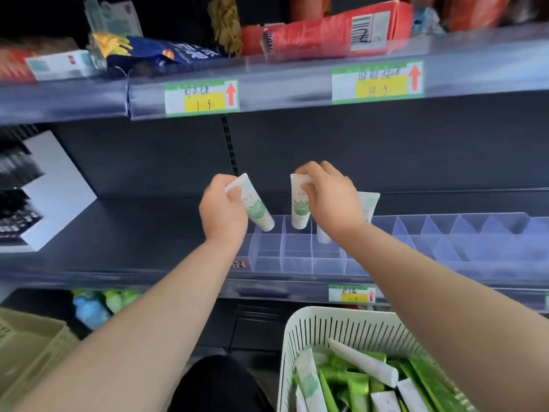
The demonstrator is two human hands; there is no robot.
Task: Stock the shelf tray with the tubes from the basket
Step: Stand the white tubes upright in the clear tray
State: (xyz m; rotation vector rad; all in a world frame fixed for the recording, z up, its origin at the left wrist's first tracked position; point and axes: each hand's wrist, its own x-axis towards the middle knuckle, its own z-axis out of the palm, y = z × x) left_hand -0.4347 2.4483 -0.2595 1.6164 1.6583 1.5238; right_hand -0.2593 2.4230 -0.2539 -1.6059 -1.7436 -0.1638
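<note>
Clear plastic tray (297,260) on the shelf, and you've got both hands over its left end, a tube in each. Your left hand (222,212) grips the tilted tube (257,211) by its flat crimped end, fingers (234,191) curled round it. Its long axis leans, cap pointing down and right toward the tray's back-left cell. By my read the cap is at the rim, not yet in.

Your right hand (329,200) pinches the upright tube (300,206) at its top. It's near vertical, cap down in the next back-row cell along. Whether it's bottomed out, I can't tell. A standing tube (368,203) shows further right along the tray's back row, partly hidden by your right hand.

Left is the one to watch: bring that cap upright over its cell before lowering. The basket (326,325), below the tray's front edge, holds plenty more.
</note>
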